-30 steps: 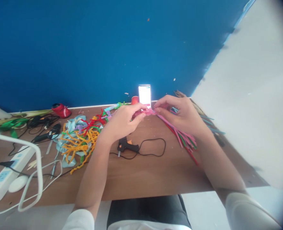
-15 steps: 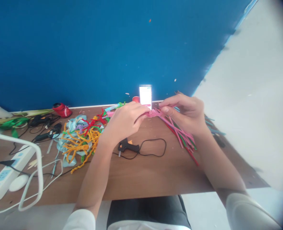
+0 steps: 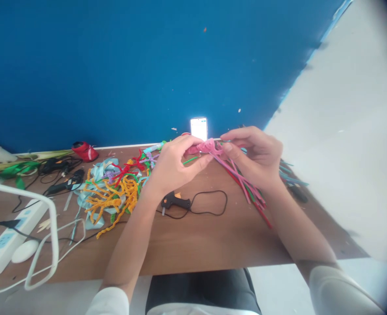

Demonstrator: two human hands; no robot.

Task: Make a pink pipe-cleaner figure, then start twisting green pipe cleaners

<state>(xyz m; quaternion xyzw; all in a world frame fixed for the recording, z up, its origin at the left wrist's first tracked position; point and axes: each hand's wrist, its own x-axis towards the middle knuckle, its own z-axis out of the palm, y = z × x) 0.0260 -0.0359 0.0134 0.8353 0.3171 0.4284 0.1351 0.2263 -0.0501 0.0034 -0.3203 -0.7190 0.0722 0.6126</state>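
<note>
One blue wall (image 3: pixel 114 65) at the back. One brown desk (image 3: pixel 213 240), cluttered left and rear. One white bent-tube frame (image 3: pixel 54 232), front left, and one white power strip (image 3: pixel 16 232) beside it; black plug (image 3: pixel 8 224) at the strip, can't tell if inserted.

Two hands, both over the desk. Left hand (image 3: pixel 176 162): thumb and fingers closed on the pink fuzzy piece. Right hand (image 3: pixel 257 153): thumb and index nearly together at the piece's right end; can't tell if it grips.

One yellow fuzzy tangle (image 3: pixel 111 201), left of the left forearm, over light-blue ribbon (image 3: pixel 99 168); red and purple fuzzy bits near it. One bundle of pink, red and green strips (image 3: pixel 244 186) under the right hand, overlapping, no exact count. Teal strips (image 3: pixel 293 178) right of the right forearm, several.

One black glue gun (image 3: pixel 176 201), lying between the forearms, cable looped to its right. One lit phone (image 3: pixel 199 127), upright near the wall. One red cup-shaped container (image 3: pixel 86 152), rear left, tipped, dark opening, contents can't be made out. One pink fuzzy piece (image 3: pixel 209 146), between the two hands, just in front of the phone.
</note>
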